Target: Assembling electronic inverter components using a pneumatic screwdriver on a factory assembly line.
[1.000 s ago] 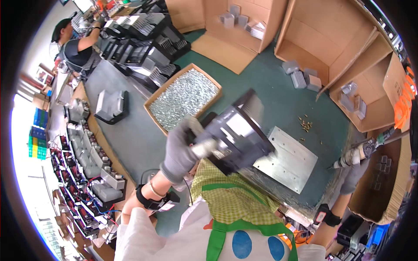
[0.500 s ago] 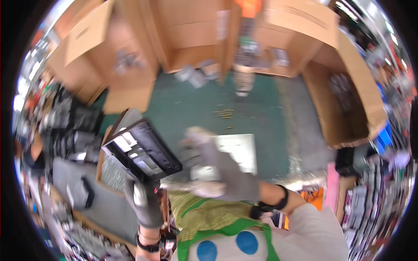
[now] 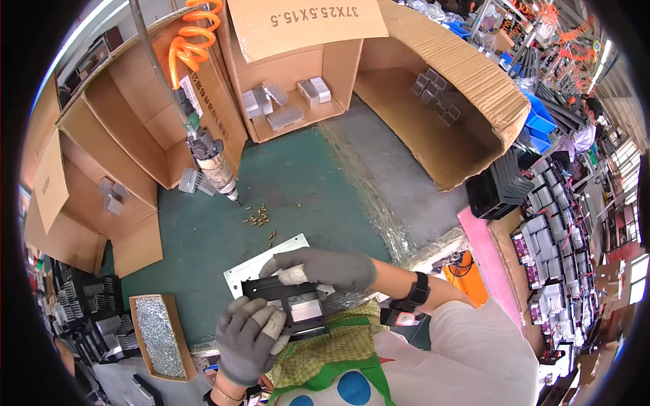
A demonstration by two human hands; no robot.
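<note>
Black rectangular housing (image 3: pixel 272 290) at the worktable's near edge, overlapping the flat silver drilled metal plate (image 3: pixel 252 269) in view. Left grey-gloved hand (image 3: pixel 252 340): fingers curled round its near-left side. Right grey-gloved hand (image 3: pixel 323 266): closed on its far edge, thumb on top. Green-topped worktable (image 3: pixel 298 176); small brass screws (image 3: pixel 258 218) past plate, open brown cardboard boxes (image 3: pixel 291 68) along far side. Half a second ago: housing left of plate, right hand off it.

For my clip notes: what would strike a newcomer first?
Probably the coiled orange hose at upper left, above a power screwdriver. Next, gloved left hand and right hand on a black housing at lower centre; then the carton of small silvery pieces at lower left.
</note>
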